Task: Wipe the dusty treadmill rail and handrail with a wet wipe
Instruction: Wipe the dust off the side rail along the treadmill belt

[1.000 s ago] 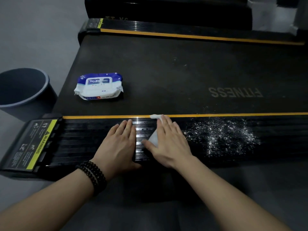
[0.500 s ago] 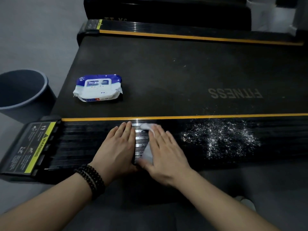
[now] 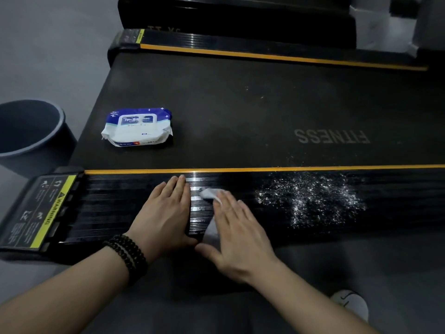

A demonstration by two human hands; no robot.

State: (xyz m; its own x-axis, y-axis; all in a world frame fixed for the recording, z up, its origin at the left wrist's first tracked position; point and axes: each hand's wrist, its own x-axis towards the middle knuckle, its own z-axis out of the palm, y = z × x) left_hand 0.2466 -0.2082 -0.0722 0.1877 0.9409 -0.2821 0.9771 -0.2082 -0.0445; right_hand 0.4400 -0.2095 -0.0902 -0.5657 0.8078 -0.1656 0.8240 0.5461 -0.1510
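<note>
Right hand (image 3: pixel 237 233) presses wet wipe (image 3: pixel 209 193) flat-fingered on rail (image 3: pixel 120 206); left hand (image 3: pixel 165 214) flat beside; dust (image 3: pixel 310 198) rightward.

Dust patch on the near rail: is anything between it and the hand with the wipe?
Nothing visible. The right hand presses the wet wipe flat, and only bare ribbed rail separates it from the dust patch.

Black ribbed treadmill rail (image 3: pixel 240 189) lies open rightward through white dust patch (image 3: pixel 310 198). Leftward, yellow-striped warning end cap (image 3: pixel 41 210) blocks. Blue-white wipe packet (image 3: pixel 138 126) occupies belt (image 3: pixel 240 112).
</note>
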